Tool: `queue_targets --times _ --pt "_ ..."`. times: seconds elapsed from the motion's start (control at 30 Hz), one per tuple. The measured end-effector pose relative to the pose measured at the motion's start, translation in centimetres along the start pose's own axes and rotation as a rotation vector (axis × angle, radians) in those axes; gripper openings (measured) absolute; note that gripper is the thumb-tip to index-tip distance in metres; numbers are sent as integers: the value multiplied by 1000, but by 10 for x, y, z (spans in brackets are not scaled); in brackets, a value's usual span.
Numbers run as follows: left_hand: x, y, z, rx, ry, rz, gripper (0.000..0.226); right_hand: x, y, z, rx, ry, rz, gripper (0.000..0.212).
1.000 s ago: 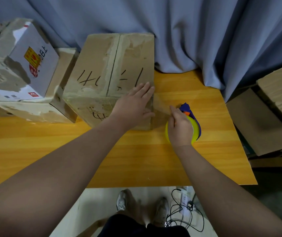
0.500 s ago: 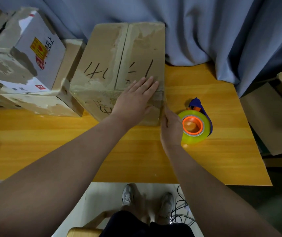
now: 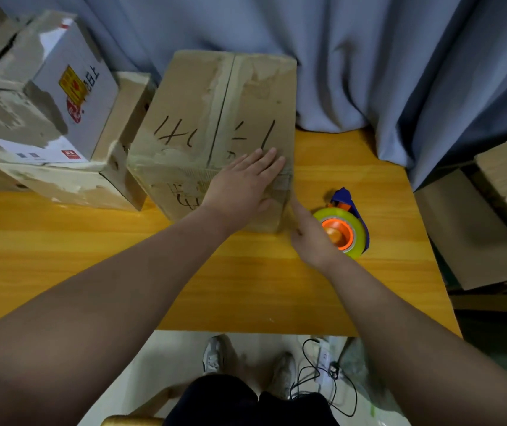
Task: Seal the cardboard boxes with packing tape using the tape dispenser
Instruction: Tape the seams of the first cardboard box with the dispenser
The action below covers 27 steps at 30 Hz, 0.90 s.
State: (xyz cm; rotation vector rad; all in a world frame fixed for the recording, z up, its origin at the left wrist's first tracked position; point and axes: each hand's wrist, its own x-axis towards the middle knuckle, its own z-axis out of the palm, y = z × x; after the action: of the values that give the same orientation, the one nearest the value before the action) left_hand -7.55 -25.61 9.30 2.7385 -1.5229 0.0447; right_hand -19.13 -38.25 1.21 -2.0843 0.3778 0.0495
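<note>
The cardboard box (image 3: pixel 190 124) you're sealing sits at the back middle of the desk (image 3: pixel 92 265), against the curtain (image 3: pixel 369 56); its top flaps are closed, with a seam down the middle and black marker scrawl on either side of it; there's a shiny patch round the near right corner that looks like clear tape, though I can't say for sure.

Your left hand (image 3: pixel 243 189) lies flat over the near top edge of that box, palm down, fingers (image 3: pixel 264 161) straight and close together, pointing toward the right corner; nothing is pinched in it.

Your right hand (image 3: pixel 310 238) is down at the box's near right corner, fingers (image 3: pixel 296 207) stretched out along that edge and touching the cardboard; it isn't curled round anything.

The tape dispenser (image 3: pixel 353 235) lies on the desk just right of that hand: yellow-green roll, orange hub, blue body; whether the hand touches it I can't tell.

To the left, a white box (image 3: pixel 71 96) with a red and yellow label sits tilted on a scuffed pale box (image 3: pixel 61 182), which stands just beside your box; off the desk's right end there's more brown cardboard (image 3: pixel 473 235).

Below the desk edge you can see your shoes (image 3: pixel 215 355) and a black cable (image 3: pixel 316 373) on the floor.
</note>
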Motion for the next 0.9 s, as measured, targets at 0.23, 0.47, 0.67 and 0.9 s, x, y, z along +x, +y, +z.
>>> queue_targets --times 0.23,0.47,0.67,0.9 --pt "2 -5 -9 -10 0 21 66 27 -21 -40 -270 96 -63 90" --pt "2 -5 -5 -68 4 15 69 41 -22 -27 -329 163 -54 112" --pt "0 -5 -2 -104 2 19 72 62 -36 -35 -332 76 -25 139" --pt "-2 -6 -7 -135 6 33 70 53 -55 -57 -490 113 -250 95"
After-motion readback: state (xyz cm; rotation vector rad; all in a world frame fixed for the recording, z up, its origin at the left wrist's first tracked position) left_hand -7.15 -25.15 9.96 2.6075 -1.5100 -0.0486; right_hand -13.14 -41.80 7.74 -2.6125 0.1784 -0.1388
